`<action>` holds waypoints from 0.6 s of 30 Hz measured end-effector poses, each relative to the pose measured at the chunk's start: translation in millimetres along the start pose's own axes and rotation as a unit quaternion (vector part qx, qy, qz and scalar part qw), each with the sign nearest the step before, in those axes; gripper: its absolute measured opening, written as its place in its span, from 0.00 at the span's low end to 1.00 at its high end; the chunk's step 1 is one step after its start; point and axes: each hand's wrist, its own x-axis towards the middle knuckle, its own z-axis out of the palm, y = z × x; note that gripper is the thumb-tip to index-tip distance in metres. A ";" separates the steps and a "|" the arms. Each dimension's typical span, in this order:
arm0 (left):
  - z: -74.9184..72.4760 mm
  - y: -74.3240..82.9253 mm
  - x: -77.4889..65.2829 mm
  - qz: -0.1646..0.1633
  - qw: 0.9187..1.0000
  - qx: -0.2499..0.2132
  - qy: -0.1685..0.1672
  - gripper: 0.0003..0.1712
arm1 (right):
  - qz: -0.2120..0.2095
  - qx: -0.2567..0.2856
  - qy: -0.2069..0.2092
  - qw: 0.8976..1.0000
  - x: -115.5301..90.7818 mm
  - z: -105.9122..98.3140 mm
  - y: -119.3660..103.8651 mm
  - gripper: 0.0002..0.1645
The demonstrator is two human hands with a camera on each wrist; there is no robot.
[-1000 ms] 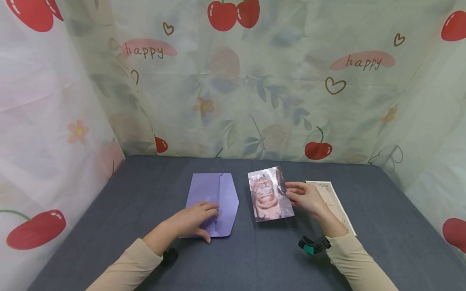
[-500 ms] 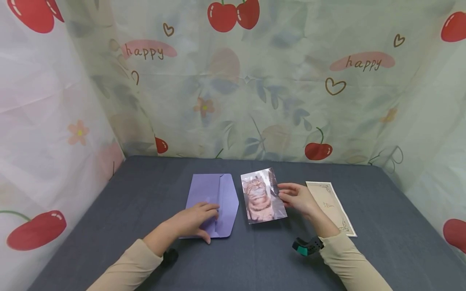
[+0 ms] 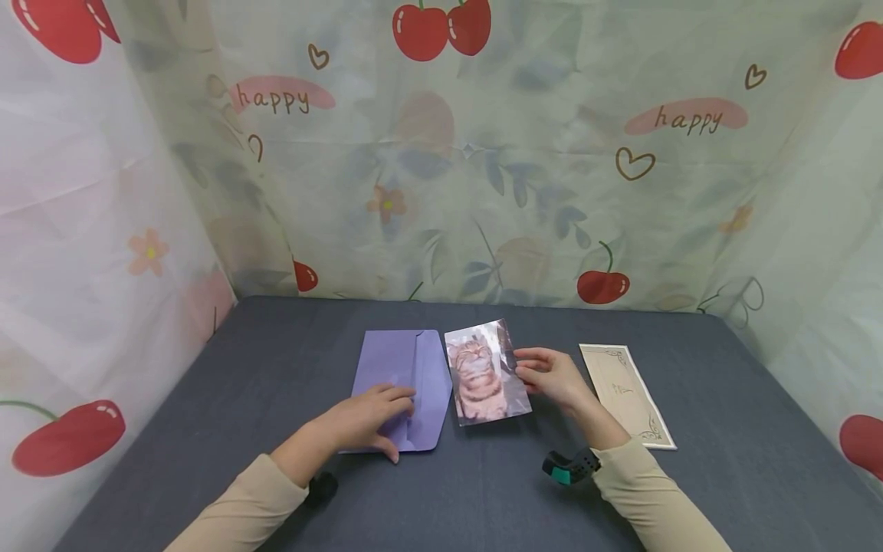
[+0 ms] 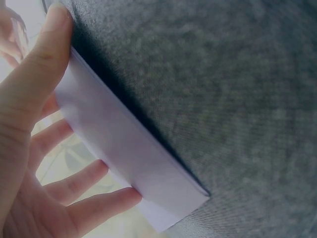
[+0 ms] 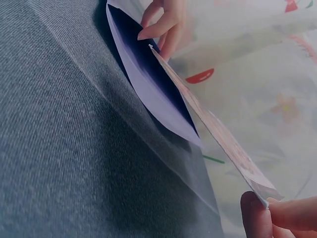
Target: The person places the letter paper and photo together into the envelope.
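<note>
A purple envelope [image 3: 386, 356] lies on the dark table, its flap [image 3: 434, 383] spread toward the right. My left hand [image 3: 372, 418] rests on it, fingers apart on its upper face and thumb at the near edge. In the right wrist view the envelope's mouth [image 5: 148, 74] gapes, with the left fingertips [image 5: 148, 33] at its upper edge. My right hand [image 3: 555, 379] pinches the right edge of a glossy cat photo [image 3: 486, 376] between thumb and fingers. The photo is tilted above the table, its left edge close to the flap.
A cream card [image 3: 628, 399] with a decorated border lies on the table [image 3: 469, 491] right of the right hand. A black band with a green part [image 3: 571, 466] sits at the right wrist. Cherry-printed curtains [image 3: 441, 192] enclose the table's back and sides.
My right hand has carried the cat photo leftward, closer to the envelope's flap. More of the cream card shows. My left hand and the envelope stay in place.
</note>
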 end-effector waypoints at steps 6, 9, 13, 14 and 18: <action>-0.2 -0.3 -0.5 -0.002 1.000 -0.007 -0.003 0.31 | 0.003 0.007 0.001 1.000 2.2 4.6 -0.9 0.23; 0.0 0.0 -0.5 -0.007 1.000 -0.007 -0.008 0.31 | 0.003 0.004 0.001 1.000 2.5 7.4 -1.8 0.23; 0.3 0.2 -0.4 -0.005 1.000 -0.001 -0.007 0.31 | 0.004 0.000 0.000 1.000 3.9 11.4 -2.0 0.23; 0.4 0.1 -0.4 -0.004 1.000 -0.001 -0.006 0.31 | 0.005 0.000 0.000 1.000 4.4 12.4 -1.8 0.22; 0.3 0.1 -0.2 -0.002 1.000 -0.002 -0.003 0.31 | 0.008 -0.002 -0.002 1.000 5.6 16.6 -1.4 0.22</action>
